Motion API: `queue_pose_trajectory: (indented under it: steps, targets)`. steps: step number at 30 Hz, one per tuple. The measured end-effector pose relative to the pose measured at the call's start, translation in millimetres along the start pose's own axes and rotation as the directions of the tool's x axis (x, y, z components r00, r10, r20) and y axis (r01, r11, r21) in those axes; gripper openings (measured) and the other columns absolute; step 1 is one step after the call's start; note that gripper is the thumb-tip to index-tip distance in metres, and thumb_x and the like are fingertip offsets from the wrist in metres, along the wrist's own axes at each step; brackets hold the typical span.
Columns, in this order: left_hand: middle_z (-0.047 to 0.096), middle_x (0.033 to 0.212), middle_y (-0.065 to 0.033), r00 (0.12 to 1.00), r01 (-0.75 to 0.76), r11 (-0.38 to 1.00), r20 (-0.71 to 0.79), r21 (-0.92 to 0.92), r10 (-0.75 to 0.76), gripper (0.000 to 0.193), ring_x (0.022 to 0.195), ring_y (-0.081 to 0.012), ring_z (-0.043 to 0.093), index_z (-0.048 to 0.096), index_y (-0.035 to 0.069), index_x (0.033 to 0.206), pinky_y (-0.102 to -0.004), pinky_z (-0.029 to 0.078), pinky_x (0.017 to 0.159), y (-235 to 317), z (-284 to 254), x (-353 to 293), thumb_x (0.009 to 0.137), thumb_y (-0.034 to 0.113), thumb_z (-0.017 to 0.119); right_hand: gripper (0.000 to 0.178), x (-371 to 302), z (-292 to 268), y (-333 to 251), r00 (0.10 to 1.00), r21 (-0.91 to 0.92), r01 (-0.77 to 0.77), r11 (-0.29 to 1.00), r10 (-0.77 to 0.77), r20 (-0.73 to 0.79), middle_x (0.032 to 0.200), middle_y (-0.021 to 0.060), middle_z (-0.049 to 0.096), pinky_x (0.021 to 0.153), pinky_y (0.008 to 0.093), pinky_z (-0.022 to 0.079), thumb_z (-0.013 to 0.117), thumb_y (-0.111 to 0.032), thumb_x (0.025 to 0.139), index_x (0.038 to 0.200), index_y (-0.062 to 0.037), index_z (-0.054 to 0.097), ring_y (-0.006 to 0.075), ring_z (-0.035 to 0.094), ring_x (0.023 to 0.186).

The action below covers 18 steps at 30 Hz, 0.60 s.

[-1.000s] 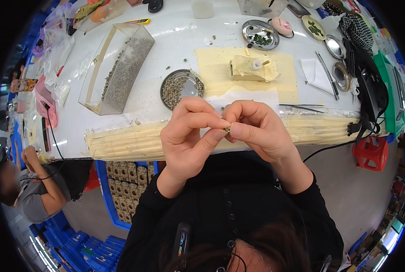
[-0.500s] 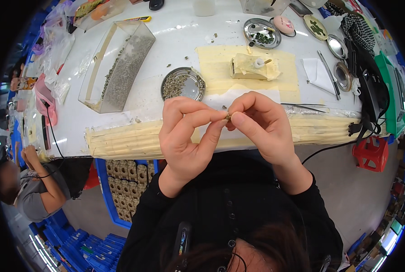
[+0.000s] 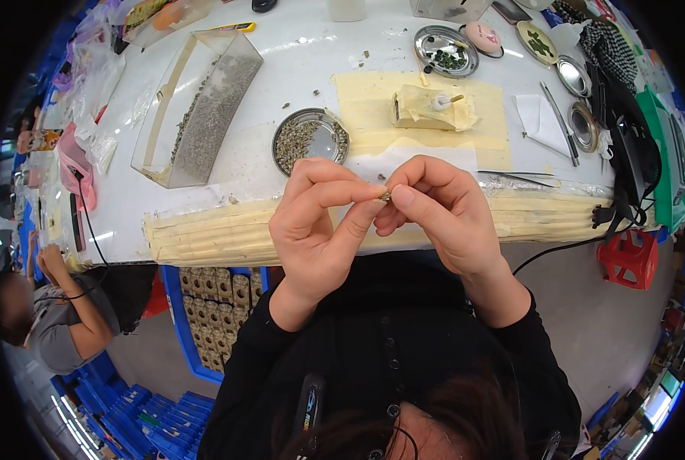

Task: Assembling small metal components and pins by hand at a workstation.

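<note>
Between the fingertips of both hands is a tiny brownish-metallic part (image 3: 385, 196), too small to name. My left hand (image 3: 319, 222) pinches it from one side with thumb and forefinger. On its other side, the thumb and forefinger of my right hand (image 3: 450, 211) are closed on it too. Just beyond my left hand stands a round metal dish (image 3: 328, 146), half filled with similar small parts (image 3: 296, 142). A small taped block (image 3: 423, 115) with a white nozzle-like piece and a stick on top sits on the masking-taped table beyond my right hand.
A clear bin (image 3: 158, 142) heaped with tiny grey parts stands at the left. Farther back is another metal dish (image 3: 457, 67) with dark green bits. Tweezers (image 3: 519, 178) and a pen-like tool (image 3: 561, 123) lie at right. Another person (image 3: 70, 314) sits at far left, near a blue crate (image 3: 177, 322).
Both hands stay close together over the table edge, still pinching the tiny part. The right hand's lower fingers have curled slightly; the view has shifted a little.
</note>
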<state>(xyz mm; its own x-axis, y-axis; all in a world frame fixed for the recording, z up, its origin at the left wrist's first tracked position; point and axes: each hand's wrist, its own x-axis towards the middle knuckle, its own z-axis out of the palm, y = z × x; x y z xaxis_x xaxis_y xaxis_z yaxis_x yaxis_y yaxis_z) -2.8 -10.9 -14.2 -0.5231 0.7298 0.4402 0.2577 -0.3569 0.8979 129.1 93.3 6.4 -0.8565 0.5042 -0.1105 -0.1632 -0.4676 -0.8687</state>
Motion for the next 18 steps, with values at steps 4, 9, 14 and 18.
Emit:
queue_pose_trajectory:
  steps: [4,9,14,18]
  targets:
    - [0.061,0.087,-0.0037,0.999,-0.031,1.0,0.032,0.005,0.031,0.016,0.084,-0.0165,0.052,0.071,0.004,0.091,-0.0282,0.04,0.075,-0.6,-1.4,1.8,0.076,-0.001,0.075,0.014,0.0,-1.9,1.3,0.999,0.092,-0.048,0.995,0.046,0.022,0.085,0.0079,0.067,0.074,0.0254,0.055,0.058,-0.012,0.095,0.097,0.0023,0.06,0.0122,0.066,0.077]
    - [0.061,0.086,-0.003,1.0,-0.008,0.999,0.02,-0.038,0.009,0.016,0.083,-0.0165,0.052,0.072,0.005,0.09,-0.0285,0.04,0.074,1.4,0.9,1.9,0.075,-0.001,0.075,0.015,0.1,-0.3,4.3,0.996,0.19,-0.09,0.978,0.083,0.044,0.085,0.0074,0.067,0.073,0.025,0.055,0.059,-0.013,0.095,0.097,0.0015,0.06,0.012,0.066,0.077]
    - [0.063,0.084,-0.002,0.994,-0.108,0.983,0.013,0.151,0.107,0.017,0.082,-0.0181,0.051,0.072,0.007,0.088,-0.0296,0.04,0.075,4.4,-0.6,4.1,0.074,-0.001,0.076,0.015,0.0,-1.3,8.6,0.998,0.191,-0.058,0.98,0.052,0.037,0.085,0.006,0.066,0.074,0.0245,0.054,0.06,-0.014,0.095,0.096,0.0003,0.06,0.0112,0.066,0.078]
    - [0.063,0.083,-0.0008,0.99,-0.137,0.961,0.018,0.239,0.137,0.019,0.081,-0.019,0.05,0.073,0.009,0.088,-0.0312,0.039,0.076,7.6,-1.2,4.0,0.072,-0.001,0.076,0.014,0.6,-2.0,8.8,0.998,0.193,-0.059,0.979,0.051,0.047,0.085,0.0045,0.065,0.075,0.0241,0.054,0.061,-0.014,0.094,0.096,-0.0006,0.059,0.0106,0.065,0.079]
